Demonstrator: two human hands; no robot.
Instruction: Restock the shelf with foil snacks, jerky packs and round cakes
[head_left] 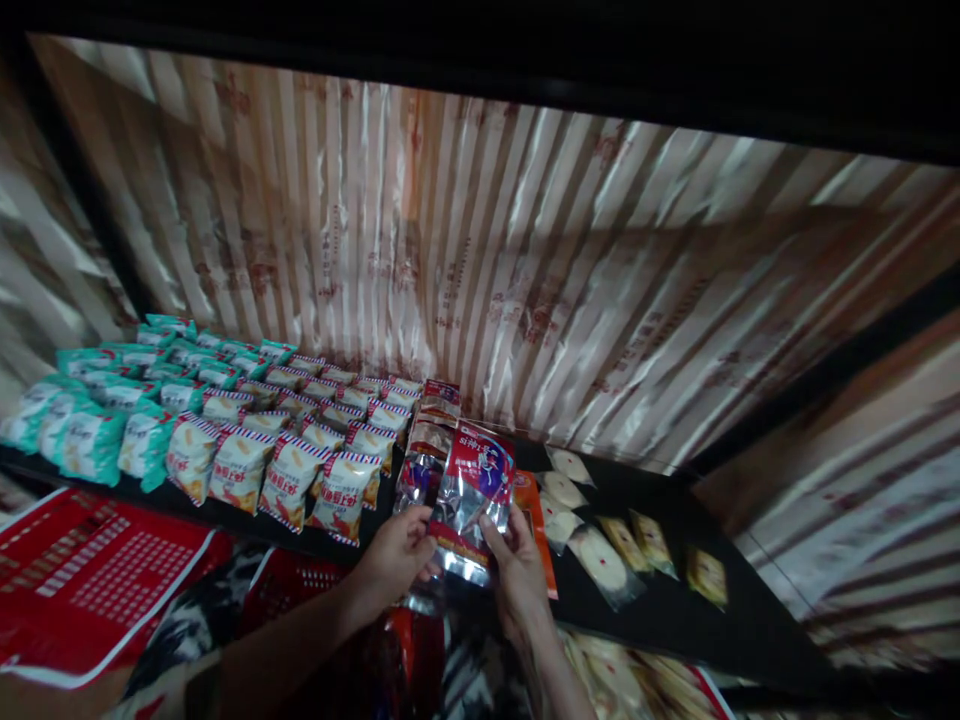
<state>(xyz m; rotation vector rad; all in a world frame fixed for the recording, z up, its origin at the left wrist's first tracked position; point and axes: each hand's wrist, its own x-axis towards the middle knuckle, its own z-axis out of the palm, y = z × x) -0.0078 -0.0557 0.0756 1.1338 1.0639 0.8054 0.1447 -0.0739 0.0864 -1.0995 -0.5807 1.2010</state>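
A shiny red, blue and silver snack packet (475,492) is held upright over the front of a black shelf (675,600). My left hand (397,555) grips its lower left corner. My right hand (516,562) pinches its lower right edge, thumb on the front. Behind it, a row of similar red and silver packets (433,425) runs toward the back of the shelf. An orange packet (534,510) lies flat just right of the held one.
Rows of white-and-yellow packets (289,470) and teal packets (97,420) fill the shelf's left part. Clear packets of round pale snacks (600,555) lie at the right. A red basket (82,580) sits below left. Striped paper (487,260) backs the shelf.
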